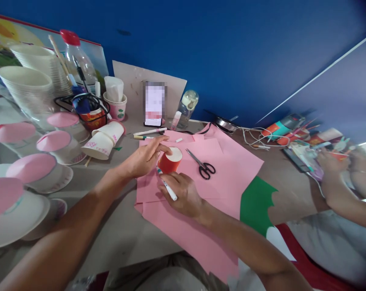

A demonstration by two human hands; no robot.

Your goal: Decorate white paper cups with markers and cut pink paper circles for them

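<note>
A red paper cup point(168, 163) stands upside down on pink paper point(207, 186), its pale base facing up. My left hand point(144, 157) steadies it from the left, with fingertips over the rim of the base. My right hand point(184, 195) grips a white marker point(170, 190), whose tip is close to the cup's near side; I cannot tell if it touches. Black-handled scissors point(203, 165) lie to the right of the cup, partly opened. A small white cap point(178, 140) rests on the paper behind the cup.
Paper cups with pink cone tops point(53, 141) crowd the left, near stacked white cups point(25, 87). A phone point(154, 104) leans at the back beside a clear bottle point(189, 106). Green paper point(255, 202) lies right; another person's hands point(333, 161) work at far right.
</note>
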